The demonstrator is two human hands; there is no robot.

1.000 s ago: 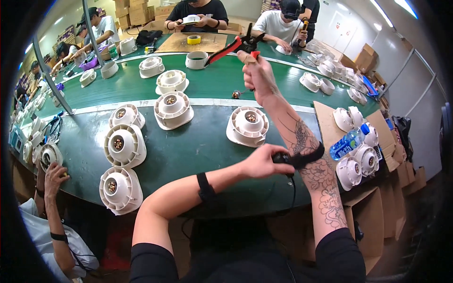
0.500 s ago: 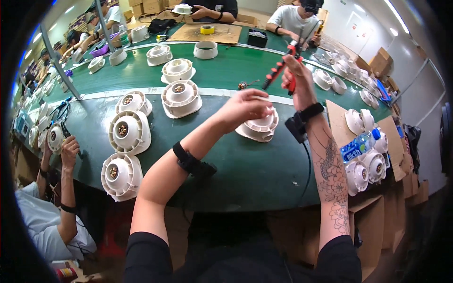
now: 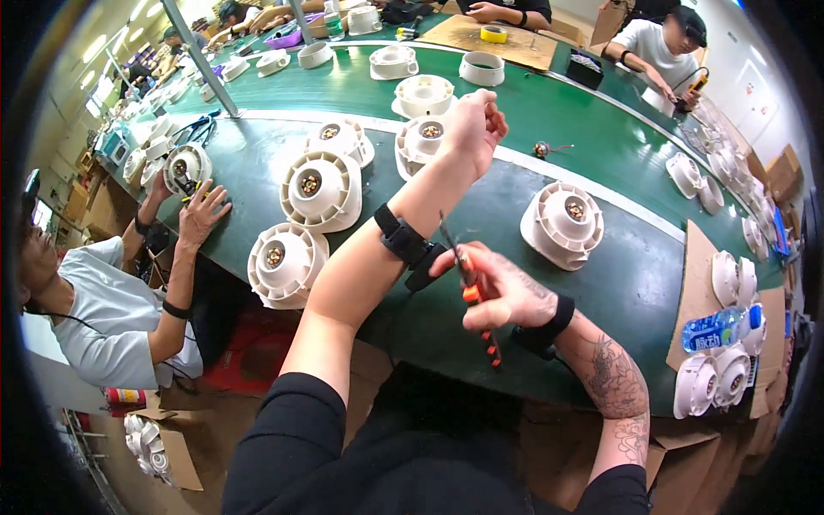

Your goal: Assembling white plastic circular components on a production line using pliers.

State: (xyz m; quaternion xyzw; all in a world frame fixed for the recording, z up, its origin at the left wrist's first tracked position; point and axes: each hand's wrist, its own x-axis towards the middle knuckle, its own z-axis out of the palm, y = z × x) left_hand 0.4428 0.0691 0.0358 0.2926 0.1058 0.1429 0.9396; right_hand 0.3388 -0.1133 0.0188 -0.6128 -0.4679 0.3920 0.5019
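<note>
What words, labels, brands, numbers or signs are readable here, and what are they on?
Clear plastic bottle with blue label and cap: large light lettering, which I won't copy out.
Small red marks on the white wall: too small to read.
Red-and-white container: any print is too small.
White round plastic housing: no lettering I can make out.

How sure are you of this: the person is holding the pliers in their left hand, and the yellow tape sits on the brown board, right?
One thing is wrong: the head view shows the pliers in the right hand, not the left. The yellow tape does sit on the brown board.
</note>
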